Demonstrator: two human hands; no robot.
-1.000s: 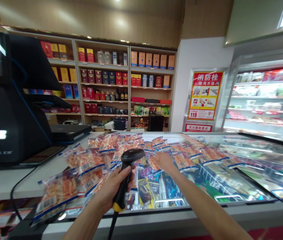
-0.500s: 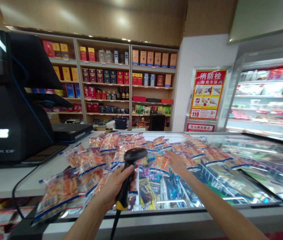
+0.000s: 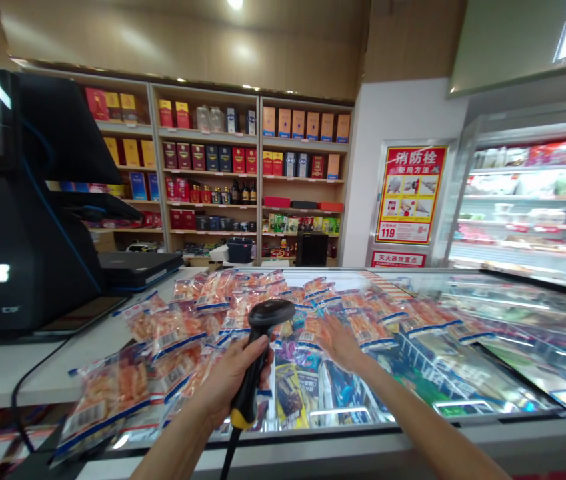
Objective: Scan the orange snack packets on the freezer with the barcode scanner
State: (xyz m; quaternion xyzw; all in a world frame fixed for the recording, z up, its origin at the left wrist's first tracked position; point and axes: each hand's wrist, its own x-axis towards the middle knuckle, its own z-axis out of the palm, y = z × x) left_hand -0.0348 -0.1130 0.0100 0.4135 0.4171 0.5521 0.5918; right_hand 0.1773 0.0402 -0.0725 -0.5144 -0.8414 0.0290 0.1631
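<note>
My left hand (image 3: 235, 373) is wrapped round the grip of a black barcode scanner (image 3: 271, 311) with a yellow band at its base; the cable hangs down from it. The scanner head points away over the glass lid. My right hand (image 3: 339, 341) reaches in from the right, its slightly blurred fingers stretched out over a clear snack bag (image 3: 309, 329) with orange contents and a blue edge. Part of that bag is hidden by the hand. Several more such bags lie around both hands, including a bag (image 3: 105, 393) at the near left with its barcode showing.
Beneath the bags is a glass-topped freezer (image 3: 467, 417) full of colourful packs. A black checkout terminal (image 3: 23, 227) stands on the counter at left, its cable trailing down. Behind are shelves (image 3: 207, 133) of boxes and bottles, and at right a lit open fridge (image 3: 533, 200).
My right hand has moved a little left and nearer, over the snack bag. The scanner stays in my left hand, almost unmoved. The view has shifted slightly.
</note>
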